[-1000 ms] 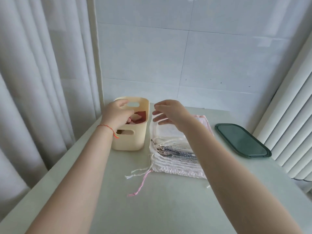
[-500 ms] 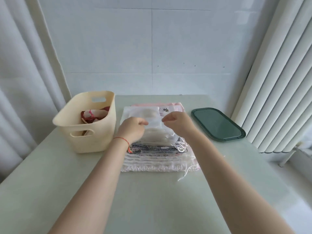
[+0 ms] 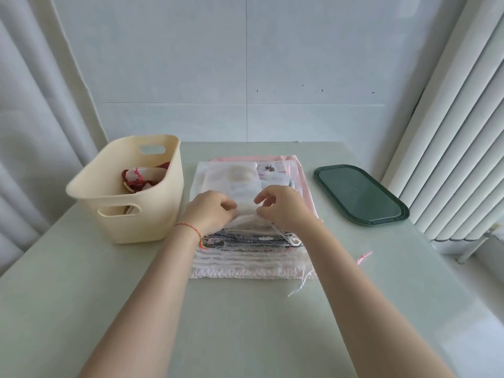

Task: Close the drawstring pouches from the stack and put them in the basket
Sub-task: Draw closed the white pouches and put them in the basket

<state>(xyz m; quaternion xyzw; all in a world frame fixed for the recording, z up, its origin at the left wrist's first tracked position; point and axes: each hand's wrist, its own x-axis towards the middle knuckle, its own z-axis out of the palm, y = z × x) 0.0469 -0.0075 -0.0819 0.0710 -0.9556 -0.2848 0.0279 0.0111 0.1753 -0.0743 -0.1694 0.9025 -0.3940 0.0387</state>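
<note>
Table (image 3: 81,296) against white wall. Stack (image 3: 253,257) lay frame centre, basket (image 3: 152,214) at its left. Left hand (image 3: 210,211) and right hand (image 3: 283,205) each pinched the top pouch (image 3: 245,184).

The scene is lit brightly and evenly by soft daylight, admitted through the white vertical blinds (image 3: 447,137) at the right. Only faint shadows are cast on the pale green counter (image 3: 245,323). A dull sheen is seen on the dark green oval plastic tray (image 3: 360,195). Straight lines are bowed near the edges by the wide lens. Slight softness is noticed throughout.
</note>
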